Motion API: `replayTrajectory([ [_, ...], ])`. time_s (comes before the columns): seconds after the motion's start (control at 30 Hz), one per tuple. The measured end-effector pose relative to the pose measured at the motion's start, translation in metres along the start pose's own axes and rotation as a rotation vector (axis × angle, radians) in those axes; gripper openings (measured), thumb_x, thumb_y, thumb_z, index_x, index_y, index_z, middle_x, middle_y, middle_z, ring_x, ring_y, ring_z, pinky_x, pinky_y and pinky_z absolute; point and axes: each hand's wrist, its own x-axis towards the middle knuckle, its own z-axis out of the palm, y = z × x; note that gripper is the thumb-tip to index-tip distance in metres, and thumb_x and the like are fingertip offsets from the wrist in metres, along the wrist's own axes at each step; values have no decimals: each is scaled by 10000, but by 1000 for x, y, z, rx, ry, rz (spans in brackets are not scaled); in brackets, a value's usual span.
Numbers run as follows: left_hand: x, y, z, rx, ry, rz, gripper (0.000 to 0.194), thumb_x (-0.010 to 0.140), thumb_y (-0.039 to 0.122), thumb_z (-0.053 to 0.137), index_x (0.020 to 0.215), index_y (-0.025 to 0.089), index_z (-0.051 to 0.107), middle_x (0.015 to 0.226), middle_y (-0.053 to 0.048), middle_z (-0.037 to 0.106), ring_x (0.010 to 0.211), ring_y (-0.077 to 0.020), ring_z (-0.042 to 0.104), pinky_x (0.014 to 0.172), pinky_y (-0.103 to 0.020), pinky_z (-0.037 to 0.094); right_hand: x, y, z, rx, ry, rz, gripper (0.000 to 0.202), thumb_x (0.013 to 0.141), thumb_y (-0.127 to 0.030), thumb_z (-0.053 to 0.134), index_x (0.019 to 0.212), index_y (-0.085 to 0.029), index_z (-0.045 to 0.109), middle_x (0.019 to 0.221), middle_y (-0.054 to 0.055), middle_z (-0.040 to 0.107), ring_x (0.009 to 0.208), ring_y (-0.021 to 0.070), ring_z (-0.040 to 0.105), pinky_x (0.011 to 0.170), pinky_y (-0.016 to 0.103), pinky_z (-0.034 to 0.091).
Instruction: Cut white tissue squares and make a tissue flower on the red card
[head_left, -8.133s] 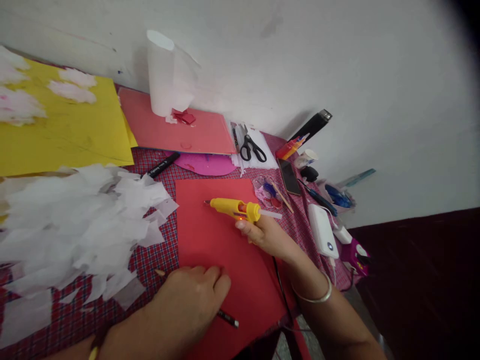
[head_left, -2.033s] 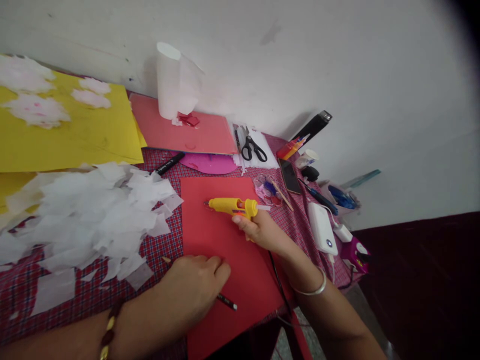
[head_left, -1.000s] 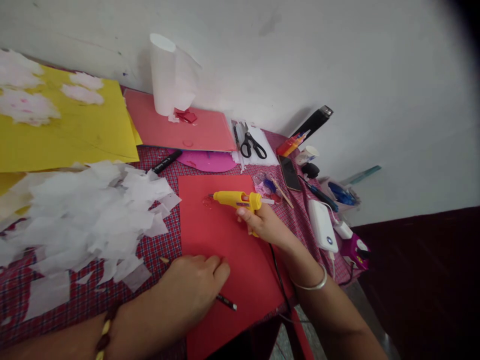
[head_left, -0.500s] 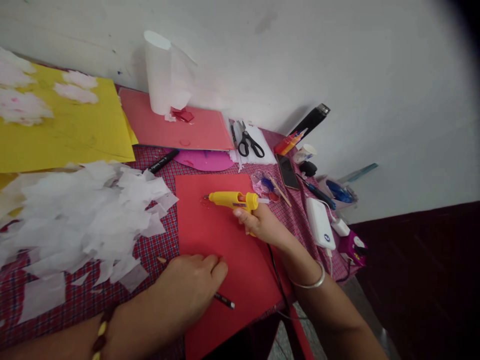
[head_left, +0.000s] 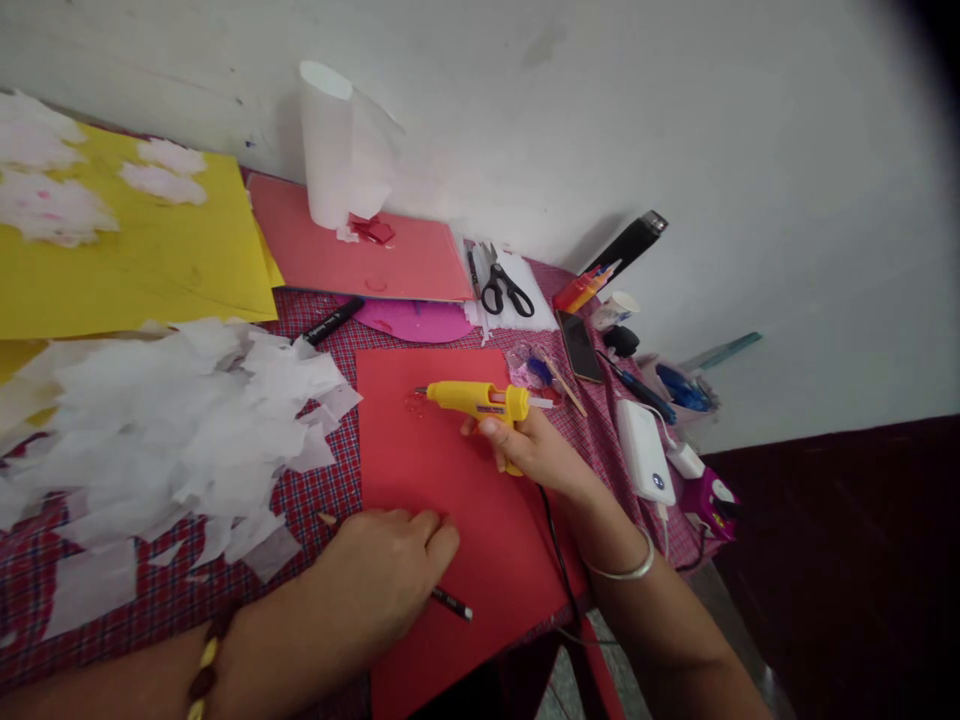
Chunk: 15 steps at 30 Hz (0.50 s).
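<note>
My right hand grips the yellow hot glue gun, a clear glue stick poking from its back end. Its nozzle hovers low over the red sheet of paper, beside a small ring of glue. Closed into a loose fist, my left hand rests on the sheet's left part. A black pencil runs through that fist, its tip showing on one side and its white end on the other. The left fingertips are hidden beneath the hand.
White paper squares lie heaped at left, below a yellow sheet with pink-white tufts. Behind stand a white paper roll and scissors. A phone and white power bank are at right. The gun's black cord hangs over the edge.
My right hand has shifted the glue gun slightly right, so its nozzle is off the glue spot, where a ring now shows. My left hand stays in place with the pencil.
</note>
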Motion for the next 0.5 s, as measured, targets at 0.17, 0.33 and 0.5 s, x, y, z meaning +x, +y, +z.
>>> replayTrajectory([
  [0.17,1,2,-3,2,-18,-6,339,891,67,490,1194,152,618,1113,-131,723,855,-240,714,714,-332,572,2,2,2,6,-50,-44,534,924,-670,508,991,-148,601,601,-51,464,458,66,410,426,187,349],
  [0.33,1,1,-5,-5,-40,6,355,893,88,503,1227,146,607,1118,-145,721,863,-260,717,703,-359,582,1,2,0,-31,-55,-39,559,922,-696,481,959,-148,581,602,-47,475,456,66,410,418,189,327],
  [0.5,0,0,0,-60,30,-15,354,878,54,500,1196,150,625,1101,-137,733,852,-261,719,714,-376,585,-2,1,-1,-79,-39,-19,600,898,-742,466,891,-153,579,555,-51,442,450,77,411,411,199,314],
])
